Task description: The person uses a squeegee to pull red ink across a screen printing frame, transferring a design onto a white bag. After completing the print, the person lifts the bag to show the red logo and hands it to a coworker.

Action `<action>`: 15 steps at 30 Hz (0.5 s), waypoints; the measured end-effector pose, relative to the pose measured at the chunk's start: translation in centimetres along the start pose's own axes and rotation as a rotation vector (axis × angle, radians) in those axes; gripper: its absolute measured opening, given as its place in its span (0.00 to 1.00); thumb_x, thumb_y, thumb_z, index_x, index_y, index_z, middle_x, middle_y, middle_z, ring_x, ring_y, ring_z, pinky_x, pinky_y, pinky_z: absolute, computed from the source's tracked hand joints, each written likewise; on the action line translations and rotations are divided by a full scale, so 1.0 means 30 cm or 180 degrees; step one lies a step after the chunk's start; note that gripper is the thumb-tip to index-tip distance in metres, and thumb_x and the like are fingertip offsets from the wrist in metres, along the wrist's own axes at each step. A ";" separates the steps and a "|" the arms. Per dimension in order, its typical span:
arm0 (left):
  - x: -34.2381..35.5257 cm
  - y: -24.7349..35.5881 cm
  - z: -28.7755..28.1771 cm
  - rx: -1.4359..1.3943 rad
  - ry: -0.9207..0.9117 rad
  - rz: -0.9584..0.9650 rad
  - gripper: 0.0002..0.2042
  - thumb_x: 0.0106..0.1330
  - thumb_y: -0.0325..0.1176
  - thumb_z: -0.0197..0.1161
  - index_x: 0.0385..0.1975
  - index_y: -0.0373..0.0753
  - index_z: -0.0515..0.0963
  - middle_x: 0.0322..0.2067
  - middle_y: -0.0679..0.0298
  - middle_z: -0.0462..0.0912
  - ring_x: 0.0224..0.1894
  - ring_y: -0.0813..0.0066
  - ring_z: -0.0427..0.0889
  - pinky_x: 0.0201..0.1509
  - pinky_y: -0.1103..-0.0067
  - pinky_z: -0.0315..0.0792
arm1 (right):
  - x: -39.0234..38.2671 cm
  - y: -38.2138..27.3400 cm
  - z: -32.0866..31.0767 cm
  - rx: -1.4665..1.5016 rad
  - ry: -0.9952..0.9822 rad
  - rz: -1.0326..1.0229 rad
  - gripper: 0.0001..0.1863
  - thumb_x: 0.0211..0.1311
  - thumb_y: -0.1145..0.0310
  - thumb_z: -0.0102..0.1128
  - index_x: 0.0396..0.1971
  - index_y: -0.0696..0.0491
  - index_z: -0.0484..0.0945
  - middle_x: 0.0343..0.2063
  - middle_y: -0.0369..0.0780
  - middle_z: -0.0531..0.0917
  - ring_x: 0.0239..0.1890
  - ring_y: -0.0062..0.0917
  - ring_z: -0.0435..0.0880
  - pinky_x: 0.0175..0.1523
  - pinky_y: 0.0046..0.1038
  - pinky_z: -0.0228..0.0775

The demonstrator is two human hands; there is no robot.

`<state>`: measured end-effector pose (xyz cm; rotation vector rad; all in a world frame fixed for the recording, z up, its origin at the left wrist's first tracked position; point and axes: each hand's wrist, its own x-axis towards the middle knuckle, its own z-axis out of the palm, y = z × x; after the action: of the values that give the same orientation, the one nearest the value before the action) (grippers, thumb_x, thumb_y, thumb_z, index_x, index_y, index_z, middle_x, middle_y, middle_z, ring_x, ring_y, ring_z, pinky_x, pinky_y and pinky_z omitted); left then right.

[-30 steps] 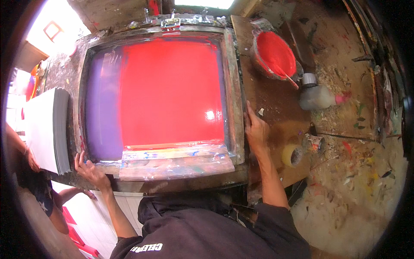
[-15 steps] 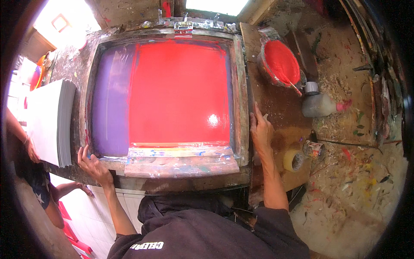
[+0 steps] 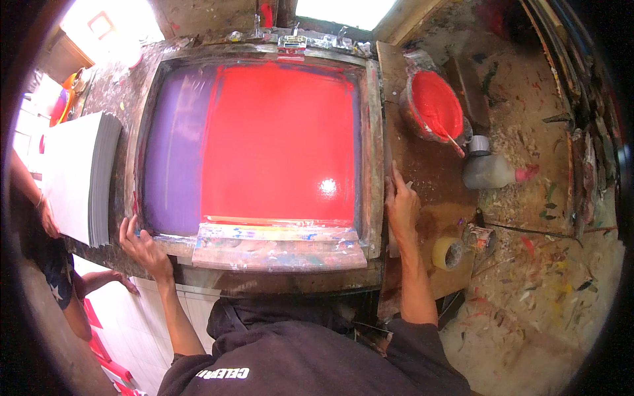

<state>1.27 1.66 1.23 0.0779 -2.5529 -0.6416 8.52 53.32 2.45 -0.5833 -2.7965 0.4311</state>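
A wood-framed printing screen [image 3: 374, 152] lies flat on the bench. Wet red ink [image 3: 281, 145] covers most of its mesh, and a purple strip [image 3: 173, 152] shows on the left. Along the near edge of the ink rests a wide, paint-stained wooden squeegee [image 3: 281, 254]; neither hand is on it. At the near left corner of the frame is my left hand [image 3: 148, 251], fingers spread and touching the wood. My right hand [image 3: 401, 208] lies against the right side of the frame, its index finger stretched out along the edge.
On the right board stand a tub of red ink [image 3: 436, 109] with a stick, a plastic bottle [image 3: 489, 171], a tape roll [image 3: 448, 253] and a small can [image 3: 480, 239]. Hinge clamps [image 3: 292, 45] sit behind the screen. A paper stack [image 3: 74, 175] stands left, beside another person's hand [image 3: 47, 220].
The whole view has shifted slightly. Both my hands stay at the screen frame, and the squeegee keeps its place on the near edge.
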 end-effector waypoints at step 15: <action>-0.007 0.014 -0.031 0.0036 0.0129 -0.0119 0.21 0.74 0.43 0.40 0.55 0.36 0.71 0.60 0.52 0.64 0.65 0.55 0.59 0.68 0.59 0.49 | -0.005 -0.071 -0.053 0.0511 -0.0678 0.0518 0.23 0.70 0.60 0.51 0.63 0.46 0.70 0.33 0.59 0.82 0.37 0.55 0.81 0.46 0.46 0.73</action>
<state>1.91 1.67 2.03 0.1415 -2.5216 -0.6334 8.39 51.78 4.60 -0.7721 -2.8851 0.7862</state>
